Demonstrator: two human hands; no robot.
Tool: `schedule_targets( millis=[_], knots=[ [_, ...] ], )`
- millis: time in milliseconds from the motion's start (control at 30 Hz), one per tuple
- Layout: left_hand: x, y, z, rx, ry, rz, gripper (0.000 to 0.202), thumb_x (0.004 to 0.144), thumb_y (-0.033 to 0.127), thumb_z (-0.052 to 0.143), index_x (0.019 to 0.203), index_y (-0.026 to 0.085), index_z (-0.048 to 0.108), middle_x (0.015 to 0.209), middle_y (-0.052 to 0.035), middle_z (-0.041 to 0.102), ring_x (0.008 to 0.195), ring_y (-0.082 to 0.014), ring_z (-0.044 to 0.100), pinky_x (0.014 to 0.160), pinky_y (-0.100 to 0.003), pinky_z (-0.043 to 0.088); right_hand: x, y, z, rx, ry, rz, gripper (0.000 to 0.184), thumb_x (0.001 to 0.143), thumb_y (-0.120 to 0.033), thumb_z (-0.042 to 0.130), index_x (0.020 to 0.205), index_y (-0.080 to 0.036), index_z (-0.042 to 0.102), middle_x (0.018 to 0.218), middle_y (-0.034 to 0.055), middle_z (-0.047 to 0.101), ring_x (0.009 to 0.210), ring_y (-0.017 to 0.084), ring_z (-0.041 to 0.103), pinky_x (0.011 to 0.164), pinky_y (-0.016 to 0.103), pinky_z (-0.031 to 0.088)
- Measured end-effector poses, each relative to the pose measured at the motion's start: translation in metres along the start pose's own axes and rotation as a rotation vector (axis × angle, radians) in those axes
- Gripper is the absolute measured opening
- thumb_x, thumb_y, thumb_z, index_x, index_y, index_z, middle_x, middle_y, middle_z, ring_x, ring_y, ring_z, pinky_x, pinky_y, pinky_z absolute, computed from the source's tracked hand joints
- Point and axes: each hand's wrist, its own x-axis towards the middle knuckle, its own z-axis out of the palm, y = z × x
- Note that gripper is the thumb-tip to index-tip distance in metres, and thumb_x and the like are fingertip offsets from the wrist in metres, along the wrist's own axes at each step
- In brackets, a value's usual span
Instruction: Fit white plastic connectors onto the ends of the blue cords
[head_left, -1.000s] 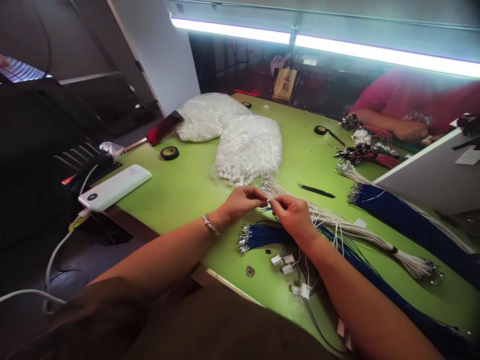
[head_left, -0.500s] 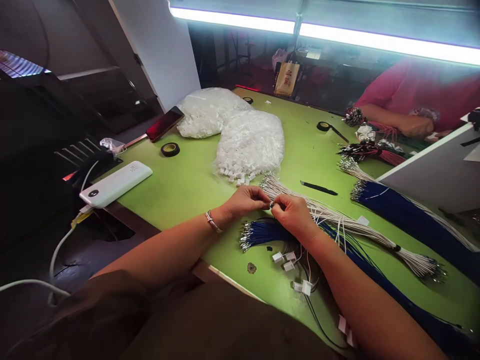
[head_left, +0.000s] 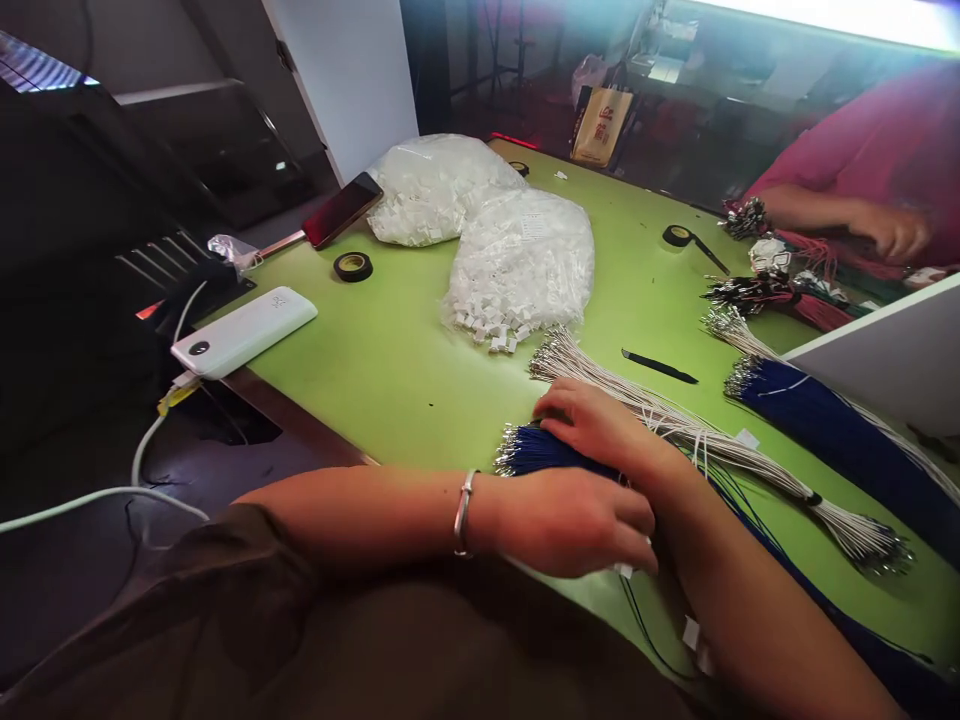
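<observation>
My left hand (head_left: 577, 522), with a silver bracelet at its wrist, crosses in front of my right forearm near the table's front edge. Its fingers are curled and partly hidden; a white connector (head_left: 624, 570) shows just below them. My right hand (head_left: 592, 422) rests at the bundle of blue wires (head_left: 559, 452), close to its metal-tipped end. The fingers there are bent inward, and whatever lies between them is hidden. Just behind runs a bundle of white wires (head_left: 637, 393). Thin dark wires and another white connector (head_left: 691, 632) lie below my right forearm.
Two clear bags of white connectors (head_left: 525, 260) (head_left: 442, 190) lie at the back. Around them are black tape rolls (head_left: 352, 266), a phone (head_left: 343, 210), a white power bank (head_left: 246, 332) and black tweezers (head_left: 660, 366). More blue wires (head_left: 817, 420) lie right. A person in pink (head_left: 862, 170) sits opposite.
My hands have parted from their pinch together. The left hand has come toward my body and across to the right; the right hand has lowered onto the blue wires. The view has shifted.
</observation>
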Motion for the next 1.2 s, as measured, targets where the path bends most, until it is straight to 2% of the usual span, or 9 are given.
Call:
schedule_targets(
  millis=[100,200,333,400,500,633,833,1067,1200],
  knots=[
    [-0.002,-0.002,0.014,0.025,-0.185,0.101,0.033,0.080,0.007,0.063,0.069,0.037,0.074,0.109,-0.0007,0.071,0.101,-0.0251,0.067,0.092,-0.033,0.055,0.002,-0.005,0.015,-0.199,0.010,-0.009,0.009,0.087,-0.018,0.059,0.087,-0.020,0.068,0.091,0.0050,0.063,0.079,0.016,0.057,0.067,0.027,0.042],
    [-0.003,-0.008,-0.002,0.029,-0.077,0.191,0.028,0.082,0.012,0.063,0.074,0.036,0.075,0.102,-0.0038,0.073,0.097,-0.0240,0.067,0.097,-0.031,0.051,0.001,-0.002,0.021,-0.224,0.043,0.017,0.011,0.088,-0.016,0.056,0.081,-0.020,0.063,0.087,0.0051,0.062,0.073,0.016,0.056,0.063,0.027,0.039],
    [-0.013,-0.038,-0.063,0.311,0.712,-0.163,0.019,0.083,0.016,0.060,0.087,0.024,0.076,0.090,-0.0082,0.072,0.089,-0.0225,0.064,0.090,-0.035,0.049,0.002,0.006,0.024,-0.129,0.219,0.123,0.009,0.084,-0.016,0.055,0.078,-0.021,0.059,0.075,0.0041,0.063,0.066,0.016,0.054,0.061,0.028,0.039],
    [-0.020,-0.063,-0.095,0.346,0.940,-0.368,0.016,0.085,0.019,0.060,0.087,0.019,0.076,0.085,-0.0077,0.072,0.080,-0.0201,0.062,0.083,-0.034,0.049,0.003,0.008,0.024,-0.022,0.344,0.176,0.008,0.084,-0.022,0.054,0.077,-0.021,0.057,0.068,0.0016,0.062,0.060,0.015,0.053,0.059,0.028,0.039],
    [-0.027,-0.098,-0.124,0.407,0.784,-0.475,0.019,0.080,0.010,0.060,0.084,0.017,0.077,0.084,-0.0072,0.072,0.081,-0.0197,0.062,0.083,-0.033,0.047,0.003,0.007,0.024,0.154,0.475,0.210,0.012,0.082,-0.028,0.054,0.072,-0.022,0.054,0.060,-0.0016,0.059,0.054,0.013,0.050,0.056,0.026,0.040],
    [-0.025,-0.115,-0.121,0.677,0.470,-0.491,0.018,0.078,0.010,0.065,0.089,0.017,0.079,0.087,-0.0104,0.070,0.089,-0.0241,0.059,0.088,-0.037,0.044,0.001,0.004,0.024,0.234,0.531,0.190,0.012,0.081,-0.030,0.054,0.076,-0.020,0.059,0.064,-0.0006,0.063,0.055,0.013,0.052,0.057,0.026,0.042],
    [-0.021,-0.113,-0.107,0.837,0.439,-0.523,0.015,0.081,0.015,0.066,0.090,0.015,0.078,0.088,-0.0131,0.068,0.093,-0.0268,0.058,0.090,-0.041,0.043,0.002,0.004,0.022,0.273,0.523,0.193,0.020,0.081,-0.035,0.056,0.074,-0.019,0.067,0.064,0.0004,0.065,0.057,0.013,0.053,0.061,0.027,0.043],
    [-0.021,-0.093,-0.108,0.014,1.011,-0.439,0.029,0.079,0.015,0.066,0.107,0.014,0.074,0.092,-0.0072,0.072,0.075,-0.0152,0.066,0.074,-0.030,0.051,0.001,0.001,0.014,0.381,0.588,0.313,0.022,0.075,-0.037,0.057,0.066,-0.018,0.065,0.056,-0.0020,0.057,0.053,0.012,0.047,0.056,0.026,0.041],
    [-0.016,-0.080,-0.092,-0.730,0.930,-0.472,0.027,0.068,0.015,0.078,0.094,0.008,0.075,0.088,-0.0089,0.074,0.074,-0.0142,0.070,0.078,-0.028,0.054,0.000,-0.002,0.012,0.411,0.633,0.305,0.019,0.072,-0.033,0.055,0.064,-0.018,0.064,0.057,-0.0018,0.056,0.055,0.012,0.047,0.057,0.025,0.041]
  ],
)
